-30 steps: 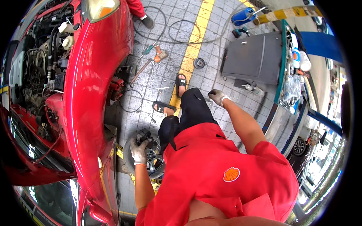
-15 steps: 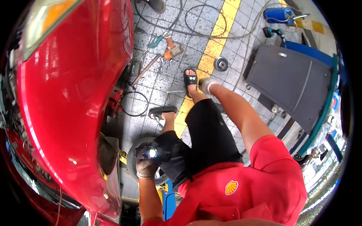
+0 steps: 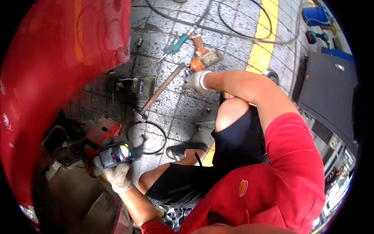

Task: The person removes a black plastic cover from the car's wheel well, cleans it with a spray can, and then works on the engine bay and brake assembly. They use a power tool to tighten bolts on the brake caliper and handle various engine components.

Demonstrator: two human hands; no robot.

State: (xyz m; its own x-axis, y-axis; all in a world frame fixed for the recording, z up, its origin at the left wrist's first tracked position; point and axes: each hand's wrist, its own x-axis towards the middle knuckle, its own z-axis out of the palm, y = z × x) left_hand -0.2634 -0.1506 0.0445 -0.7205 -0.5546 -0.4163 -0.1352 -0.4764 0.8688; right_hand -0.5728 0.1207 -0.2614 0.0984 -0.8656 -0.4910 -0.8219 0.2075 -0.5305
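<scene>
My left hand, in a pale work glove, grips a dark grey power tool with a lit lamp; its exact kind cannot be made out. Tool and hand are beside the brake caliper, which is red, under the red car body. My right hand, gloved too, hovers over the floor with its fingers extended and nothing visible in them. Closest to it are an orange impact wrench and the wooden handle of a hammer, whose head points toward the car.
A cordless tool with a battery pack lies left of the hammer. Nearby are a black hoop and a teal air blow gun. Hoses cross the tiled floor. A dark cabinet stands at the right.
I have come lower and closer to the car. My left hand has carried the lit tool to the wheel area; my right hand has moved forward and left toward the hammer and impact wrench.
</scene>
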